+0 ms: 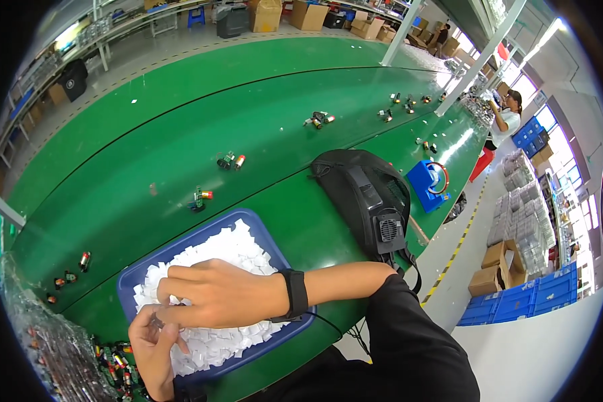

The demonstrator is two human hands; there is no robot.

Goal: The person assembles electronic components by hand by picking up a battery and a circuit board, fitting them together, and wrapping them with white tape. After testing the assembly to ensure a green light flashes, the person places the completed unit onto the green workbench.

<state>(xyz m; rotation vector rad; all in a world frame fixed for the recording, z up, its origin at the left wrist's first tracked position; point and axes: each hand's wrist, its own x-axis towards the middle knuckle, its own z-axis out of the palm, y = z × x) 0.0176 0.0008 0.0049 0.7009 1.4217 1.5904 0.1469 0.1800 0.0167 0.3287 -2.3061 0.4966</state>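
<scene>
Both of my hands meet above a blue plastic tray (264,236) heaped with small white square pieces (214,249). My right hand (216,295), with a black band on its wrist, reaches across from the right, its fingers bent down toward the left fingertips. From below, my left hand (153,345) comes up at the tray's left edge, thumb and fingers closed together. Something small and dark shows between the fingertips of both hands, but my fingers cover most of it and its kind cannot be made out.
Small circuit-board assemblies with red-and-gold cylinders (198,199) are spaced along the green bench (268,201). More are heaped by a clear plastic bag (53,348) at lower left. A black backpack (362,194) and blue tape dispenser (425,186) are right. Farther off, a person (508,122) works.
</scene>
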